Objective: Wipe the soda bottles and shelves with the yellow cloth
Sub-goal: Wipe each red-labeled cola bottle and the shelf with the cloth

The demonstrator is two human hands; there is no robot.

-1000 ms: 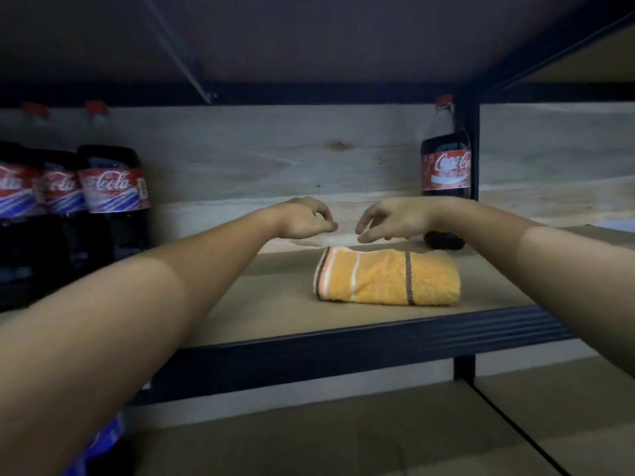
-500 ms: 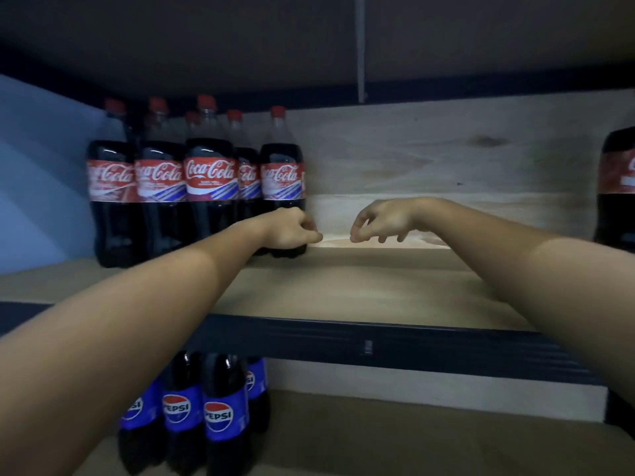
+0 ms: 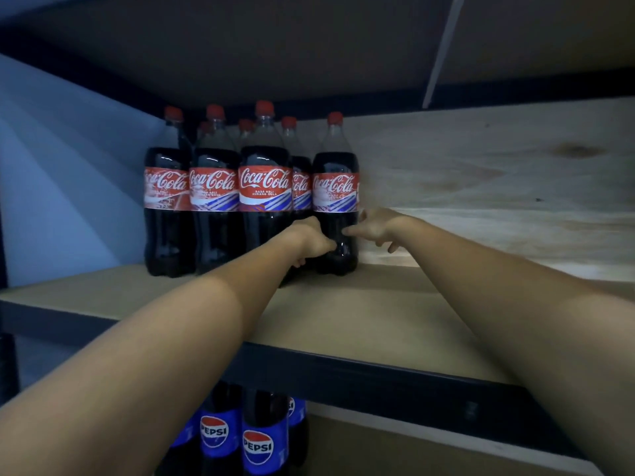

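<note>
Several Coca-Cola bottles (image 3: 214,197) with red caps stand bunched at the back left of the tan shelf board (image 3: 350,314). Both of my arms stretch to the rightmost bottle (image 3: 336,187). My left hand (image 3: 311,240) is curled against its lower left side, thumb lying on its front. My right hand (image 3: 372,228) is on its right side, fingers apart, the index fingertip touching the dark lower part. The yellow cloth is out of view.
Several Pepsi bottles (image 3: 264,444) stand on the shelf below, at the left. A black metal rail (image 3: 395,383) edges the board. A plywood back wall (image 3: 498,207) closes the rear; a dark shelf (image 3: 275,46) hangs overhead. A pale side wall (image 3: 68,187) is left.
My view has swung left, away from the yellow cloth and the lone bottle. Both hands have travelled left from over the cloth to the rightmost bottle of the group.
</note>
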